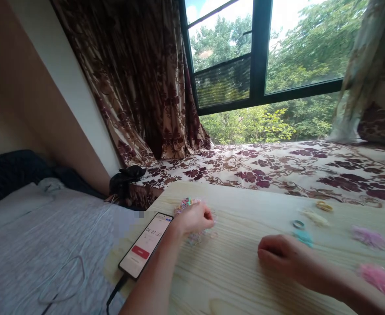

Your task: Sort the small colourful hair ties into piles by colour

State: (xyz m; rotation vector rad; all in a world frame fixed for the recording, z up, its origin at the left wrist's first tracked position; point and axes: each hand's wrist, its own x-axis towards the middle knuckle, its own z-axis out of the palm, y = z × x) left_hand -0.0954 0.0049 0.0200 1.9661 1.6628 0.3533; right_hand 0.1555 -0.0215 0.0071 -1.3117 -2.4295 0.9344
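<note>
A pile of small mixed-colour bands (195,238) lies on the wooden table (232,271), partly covered by my left hand (194,217). The fingers of that hand are curled together over the pile's right side, and whatever they pinch is too small to make out. My right hand (279,253) rests on the table further right, its fingers curled in and their tips hidden. Just beyond it are a teal bunch (303,237) and a dark ring-shaped item (298,224). Purple (370,237) and pink (381,280) bunches lie to the right.
A phone (145,245) showing a running timer lies left of my left forearm, with a black cable attached. Cream bands (315,218) and a yellow ring (324,206) lie at the back right. A bed (81,249) is at left; a flowered window ledge (261,168) lies behind.
</note>
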